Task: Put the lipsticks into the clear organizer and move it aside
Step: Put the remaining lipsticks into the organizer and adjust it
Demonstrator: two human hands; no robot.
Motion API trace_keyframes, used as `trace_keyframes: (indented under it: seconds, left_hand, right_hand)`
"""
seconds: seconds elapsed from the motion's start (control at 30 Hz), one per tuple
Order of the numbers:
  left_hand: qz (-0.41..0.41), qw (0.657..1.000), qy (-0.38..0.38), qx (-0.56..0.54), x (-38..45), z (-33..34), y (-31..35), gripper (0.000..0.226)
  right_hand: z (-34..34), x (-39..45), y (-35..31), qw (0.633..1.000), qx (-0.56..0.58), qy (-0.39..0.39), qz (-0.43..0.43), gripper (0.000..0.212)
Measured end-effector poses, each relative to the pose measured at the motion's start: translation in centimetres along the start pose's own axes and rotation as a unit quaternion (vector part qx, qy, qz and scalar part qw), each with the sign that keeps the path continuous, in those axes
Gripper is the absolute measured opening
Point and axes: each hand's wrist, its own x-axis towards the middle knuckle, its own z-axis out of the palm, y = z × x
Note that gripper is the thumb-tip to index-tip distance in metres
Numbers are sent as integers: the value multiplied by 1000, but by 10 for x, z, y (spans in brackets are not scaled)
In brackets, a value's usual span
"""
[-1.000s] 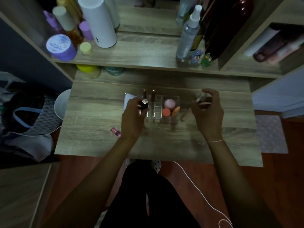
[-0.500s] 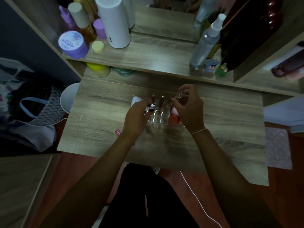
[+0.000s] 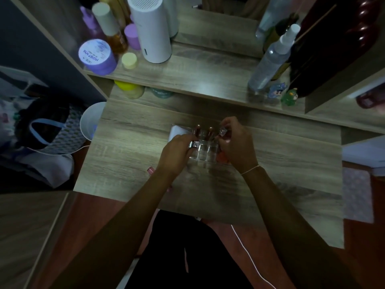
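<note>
The clear organizer (image 3: 203,153) stands on the wooden desk (image 3: 129,155), partly hidden by both hands. Two brown-capped lipsticks (image 3: 197,130) stand upright in its back slots. My left hand (image 3: 177,153) holds a silver-capped lipstick (image 3: 194,144) at the organizer's left front cells. My right hand (image 3: 236,144) pinches another silver-capped lipstick (image 3: 222,131) above the back right cells. An orange item (image 3: 221,157) shows in the organizer under my right hand. A pink lipstick (image 3: 150,170) lies on the desk, mostly hidden by my left wrist.
A shelf (image 3: 204,80) behind the desk carries a white cylinder (image 3: 153,30), a purple jar (image 3: 96,57), a spray bottle (image 3: 270,59) and small figurines (image 3: 288,97). A white bin (image 3: 89,122) and a bag (image 3: 48,130) stand left of the desk.
My right hand came from the right side of the desk to over the organizer's back right, carrying a lipstick. My left hand lowered its lipstick toward the front left cells.
</note>
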Motion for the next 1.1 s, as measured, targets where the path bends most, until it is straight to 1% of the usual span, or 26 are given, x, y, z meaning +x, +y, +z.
trace_keyframes:
  seconds: [0.23, 0.33, 0.43, 0.5, 0.6, 0.73, 0.8, 0.9, 0.93, 0.97, 1.0, 1.07, 1.1]
  left_hand:
    - [5, 1000, 2, -2, -4, 2, -2, 28]
    - [15, 1000, 24, -7, -9, -1, 0, 33]
    - [38, 996, 66, 55, -21, -1, 2, 34]
    - [60, 990, 71, 104, -31, 1, 0, 39]
    - [113, 982, 39, 145, -40, 6, -3, 49]
    - [114, 979, -6, 171, -42, 8, -4, 55]
    - [116, 979, -9, 167, -42, 8, -4, 55]
    - [118, 982, -4, 150, -45, 6, -6, 54]
    - [112, 984, 3, 140, -47, 4, -9, 53]
    - [98, 987, 12, 129, -49, 2, -13, 53]
    - [79, 989, 21, 119, -53, -3, -19, 54]
    - [35, 993, 37, 105, -61, -13, -37, 54]
    - [15, 994, 43, 102, -65, -19, -48, 54]
  right_hand:
    - [3, 3, 0, 1000, -8, -18, -8, 32]
    - [3, 1, 0, 1000, -8, -20, -7, 33]
    - [2, -1, 2, 1000, -20, -17, -3, 34]
    - [2, -3, 3, 999, -35, -9, 3, 33]
    - [2, -6, 4, 999, -51, 7, 3, 25]
    - [1, -10, 2, 998, -69, 9, 2, 19]
    - [0, -11, 0, 997, -76, 3, 4, 23]
    - [-1, -18, -3, 996, -91, -4, 2, 47]
    - [-1, -23, -5, 995, -97, 14, -3, 55]
    - [-1, -28, -9, 994, -97, 47, -10, 58]
    - [0, -36, -13, 992, -90, 90, -23, 56]
    - [8, -53, -23, 979, -84, 171, -72, 46]
    - [15, -62, -29, 972, -88, 191, -105, 42]
